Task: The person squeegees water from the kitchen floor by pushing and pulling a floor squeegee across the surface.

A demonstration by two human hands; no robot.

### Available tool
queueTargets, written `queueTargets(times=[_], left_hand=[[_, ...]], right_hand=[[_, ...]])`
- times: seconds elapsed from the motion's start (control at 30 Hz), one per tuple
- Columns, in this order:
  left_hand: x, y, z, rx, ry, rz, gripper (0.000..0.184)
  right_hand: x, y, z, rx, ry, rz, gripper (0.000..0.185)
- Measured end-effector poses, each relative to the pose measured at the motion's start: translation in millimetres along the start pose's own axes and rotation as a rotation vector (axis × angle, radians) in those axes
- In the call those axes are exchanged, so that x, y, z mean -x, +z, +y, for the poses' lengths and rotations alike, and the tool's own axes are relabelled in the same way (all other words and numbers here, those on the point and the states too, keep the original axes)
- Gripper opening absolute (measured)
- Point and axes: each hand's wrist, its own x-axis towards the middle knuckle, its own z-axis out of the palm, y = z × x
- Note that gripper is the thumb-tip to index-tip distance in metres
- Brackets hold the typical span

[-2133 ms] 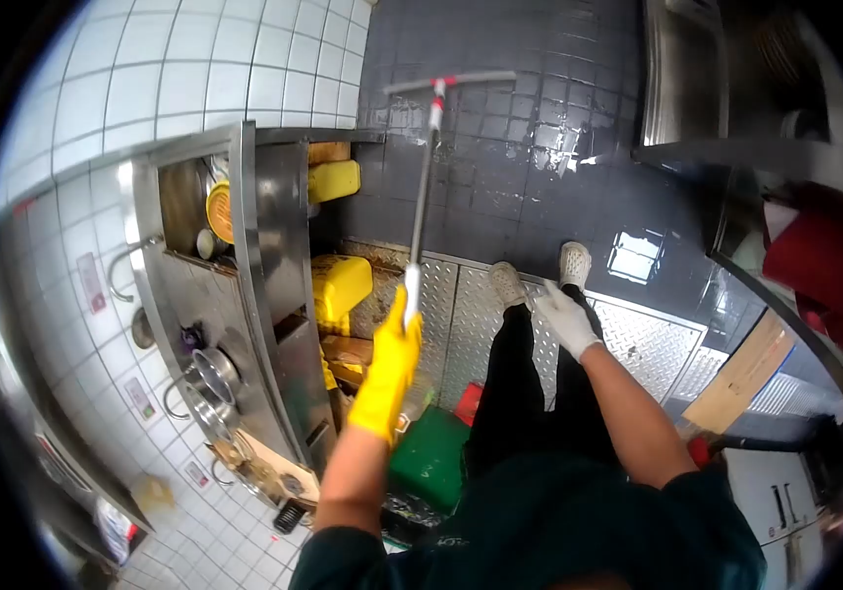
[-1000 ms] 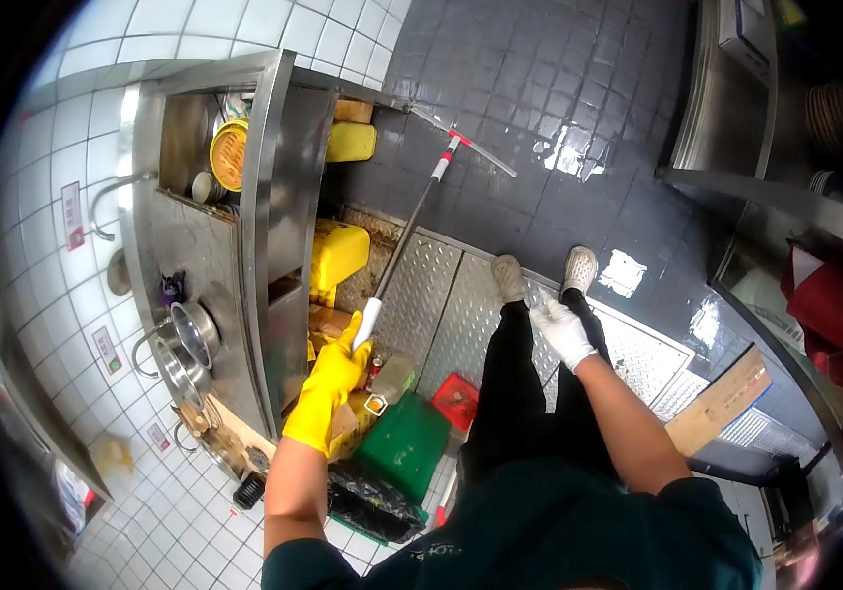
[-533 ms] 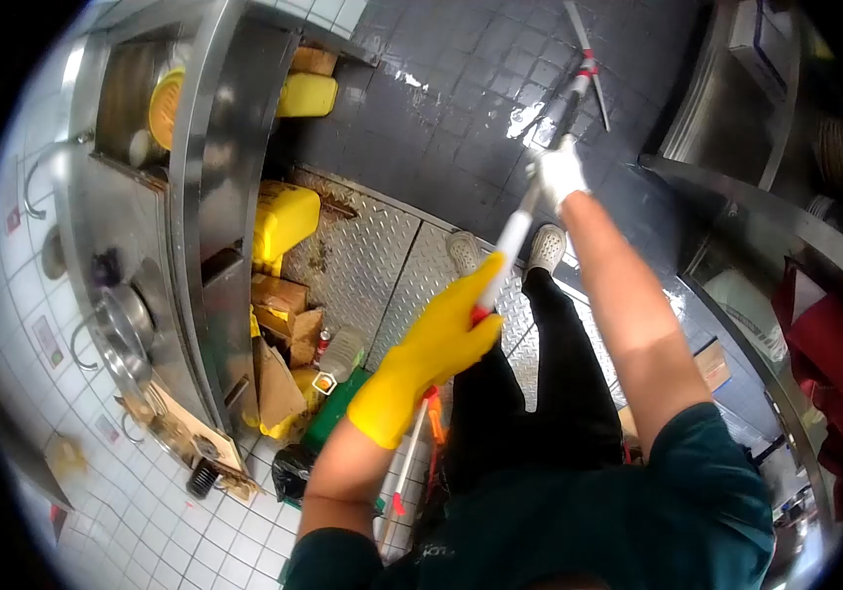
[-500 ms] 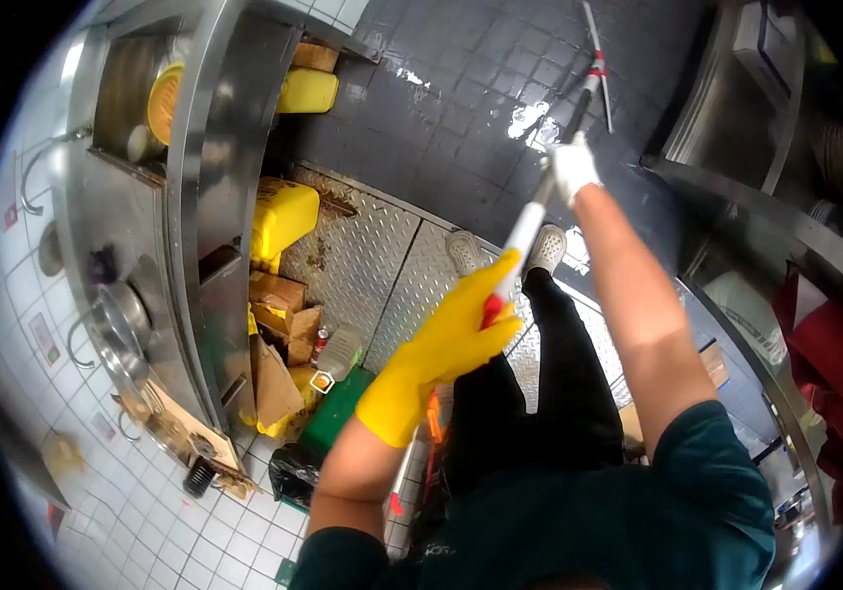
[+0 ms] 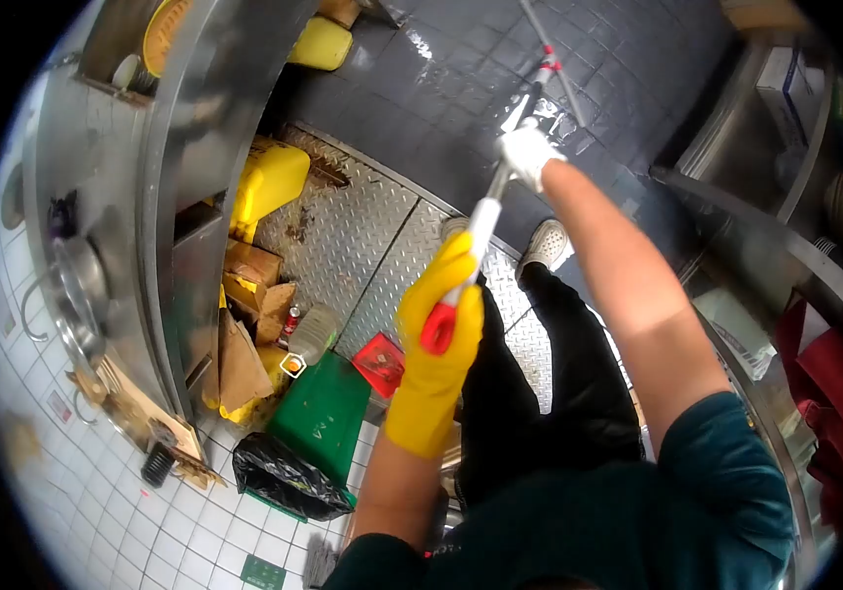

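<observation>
A long-handled floor squeegee point(image 5: 481, 228) slants across the middle, with a white grip ending in a red tip. Its thin bar head point(image 5: 567, 87), joined by a red fitting, rests on the wet dark floor tiles point(image 5: 461, 118). My left hand point(image 5: 441, 320), in a yellow rubber glove, is closed around the handle's red end near my body. Farther down the shaft, my right hand point(image 5: 530, 155) grips it in a white glove. The right fingers are partly blurred.
Metal floor plates point(image 5: 343, 231) lie by my shoes point(image 5: 545, 246). Left are a steel counter point(image 5: 195, 128), yellow jugs point(image 5: 272, 182), cardboard boxes point(image 5: 242, 359) and a green bin point(image 5: 318, 413) with a black bag. Steel shelving point(image 5: 785, 211) and red cloth point(image 5: 820, 383) line the right.
The squeegee head and my right hand have shifted left in view. My left hand has moved lower and wraps the handle end more closely. The camera view has shifted, showing more of the green bin.
</observation>
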Motion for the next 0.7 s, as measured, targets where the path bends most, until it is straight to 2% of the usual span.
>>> queueTargets(times=[0.07, 0.17, 0.27, 0.4, 0.43, 0.47, 0.5, 0.53, 0.6, 0.7], left_hand=[[17, -34, 14, -0.079, 0.020, 0.063, 0.027], [49, -79, 37, -0.173, -0.049, 0.156, 0.026], [81, -114, 59, -0.217, -0.158, 0.258, 0.027], [119, -140, 85, -0.458, -0.114, 0.288, 0.027], [122, -143, 93, -0.551, -0.126, 0.265, 0.026], [124, -145, 102, -0.643, -0.136, 0.239, 0.026], [126, -148, 107, -0.733, -0.141, 0.213, 0.025], [132, -154, 109, -0.738, -0.102, 0.260, 0.023], [149, -169, 123, -0.760, -0.121, 0.244, 0.023], [173, -179, 144, -0.798, -0.179, 0.222, 0.024]], right_hand=[[18, 38, -44, -0.046, -0.015, -0.098, 0.034], [63, 75, -126, -0.309, 0.264, -0.116, 0.047], [69, 136, -152, -0.255, 0.214, -0.336, 0.062], [123, 195, -214, -0.255, 0.254, -0.307, 0.049], [127, 228, -214, -0.275, 0.215, -0.282, 0.050], [124, 266, -209, 0.172, -0.280, -0.510, 0.055], [138, 282, -212, 0.072, -0.195, -0.558, 0.058], [157, 291, -218, -0.180, 0.057, -0.576, 0.061], [188, 304, -225, -0.403, 0.276, -0.581, 0.067], [201, 269, -232, -0.394, 0.210, -0.537, 0.076]])
